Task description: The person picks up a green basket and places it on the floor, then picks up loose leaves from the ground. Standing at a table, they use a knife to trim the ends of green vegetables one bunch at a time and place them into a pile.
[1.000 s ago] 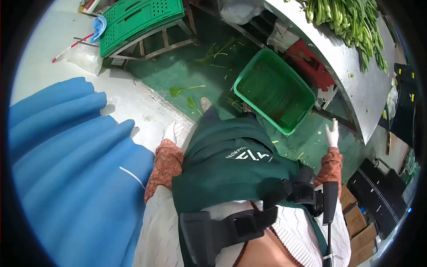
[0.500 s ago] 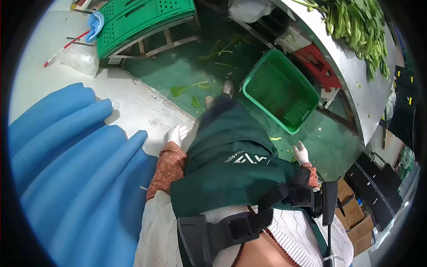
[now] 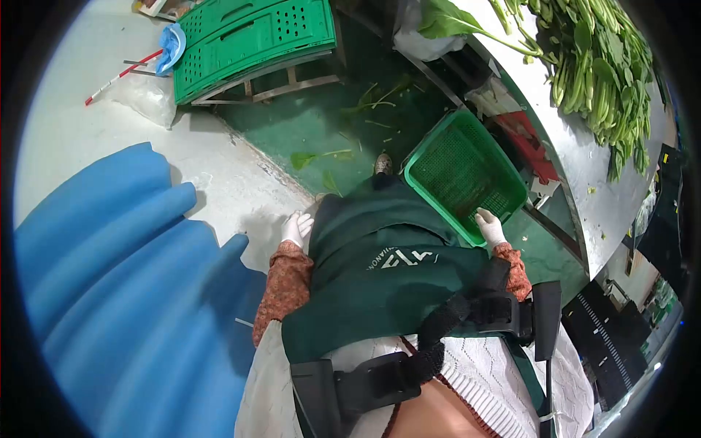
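Observation:
My left hand, in a white glove, hangs beside the dark green apron. Its fingers are loosely bent and nothing is in them. On the other side, my right hand, gloved alike, overlaps the near corner of a green plastic basket in this view. The fingers there are relaxed and apart, holding nothing. The basket stands on the floor with a little dark debris at its bottom. Right of it, a heap of leafy green vegetables lies on a metal table.
Large blue rolled sheeting fills the left side. A green crate rests on a metal stand at the back. Loose leaves lie on the green floor. A clear plastic bag is by the wall.
My body has moved forward, bringing the basket and table nearer. My right hand has gone from short of the basket to over its near corner. Both hands stay without anything in them.

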Demonstrator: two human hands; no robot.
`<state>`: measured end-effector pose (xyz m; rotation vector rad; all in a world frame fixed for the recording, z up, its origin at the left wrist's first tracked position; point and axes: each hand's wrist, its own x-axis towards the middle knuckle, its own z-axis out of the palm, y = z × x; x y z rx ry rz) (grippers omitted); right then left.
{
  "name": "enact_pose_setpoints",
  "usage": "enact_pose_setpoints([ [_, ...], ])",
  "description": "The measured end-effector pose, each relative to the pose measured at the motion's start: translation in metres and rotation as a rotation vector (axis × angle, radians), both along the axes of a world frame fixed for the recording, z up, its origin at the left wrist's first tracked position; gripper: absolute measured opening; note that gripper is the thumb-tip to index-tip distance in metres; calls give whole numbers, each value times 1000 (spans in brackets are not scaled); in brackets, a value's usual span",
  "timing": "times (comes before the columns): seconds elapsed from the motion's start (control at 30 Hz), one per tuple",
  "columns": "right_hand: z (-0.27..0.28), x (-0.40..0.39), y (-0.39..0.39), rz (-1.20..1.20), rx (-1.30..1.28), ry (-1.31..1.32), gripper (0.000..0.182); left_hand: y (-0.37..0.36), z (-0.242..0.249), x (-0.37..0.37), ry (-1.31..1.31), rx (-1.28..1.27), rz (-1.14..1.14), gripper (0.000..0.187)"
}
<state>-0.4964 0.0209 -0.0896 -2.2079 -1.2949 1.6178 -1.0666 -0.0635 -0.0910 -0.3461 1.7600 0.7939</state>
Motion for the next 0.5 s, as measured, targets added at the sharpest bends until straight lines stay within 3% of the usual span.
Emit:
enact_pose_setpoints([
  [0.07, 1, 11, -2, 52, -60, -88, 42, 8, -1, 1, 0, 22, -29, 38],
  [0.5, 2, -30, 18, -46, 62, -2, 45, 60, -49, -1, -81, 16, -133, 43],
])
